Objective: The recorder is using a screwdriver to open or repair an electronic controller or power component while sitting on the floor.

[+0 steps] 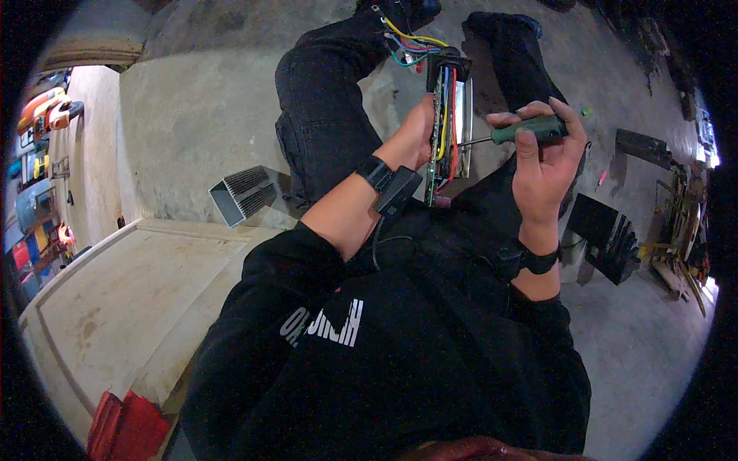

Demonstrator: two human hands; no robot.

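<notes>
My left hand (421, 132) grips a long circuit board assembly (436, 142) from its left side, holding it on edge between my knees; its fingertips are hidden behind the board. Blue, yellow and red wires run along the assembly, and a bundle of loose coloured wires (411, 42) comes out of its far end. My right hand (550, 150) is closed round the green handle of a screwdriver (530, 131). The thin shaft points left, its tip at the wires on the board's right side; whether it touches a screw I cannot tell.
A finned metal housing (244, 196) lies on the concrete floor at left. Black finned parts (603, 238) and a dark block (644, 146) are at right, near scrap pieces (680, 230). A pale board (115, 300) and red cloth (127, 426) lie lower left. Tools (46, 115) line the far left.
</notes>
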